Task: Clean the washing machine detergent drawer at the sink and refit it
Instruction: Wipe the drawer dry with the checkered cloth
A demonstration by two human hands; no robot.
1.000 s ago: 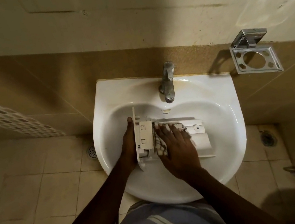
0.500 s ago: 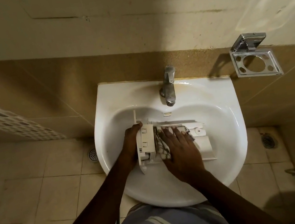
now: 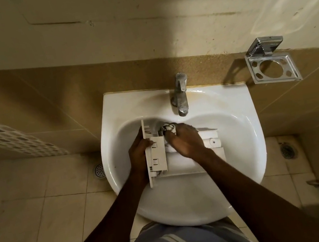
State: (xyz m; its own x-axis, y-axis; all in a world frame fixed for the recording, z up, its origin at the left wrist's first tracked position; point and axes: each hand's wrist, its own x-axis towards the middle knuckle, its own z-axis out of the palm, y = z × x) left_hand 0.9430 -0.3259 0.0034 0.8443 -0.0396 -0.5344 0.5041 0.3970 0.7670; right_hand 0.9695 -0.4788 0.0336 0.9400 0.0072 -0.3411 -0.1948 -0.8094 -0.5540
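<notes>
I see the white detergent drawer (image 3: pixel 183 166) lying across the sink (image 3: pixel 235 135) basin, its front panel on edge. My left hand (image 3: pixel 138 156) grips that panel from the outer side, thumb over its top. My right hand (image 3: pixel 187 140), just beside the left, holds a patterned cloth (image 3: pixel 168 128) bunched under curled fingers and pushes it into the drawer's far corner. Beyond the hands stands the tap (image 3: pixel 180 95); a metal holder (image 3: pixel 272 66) hangs on the wall well right of my right hand.
</notes>
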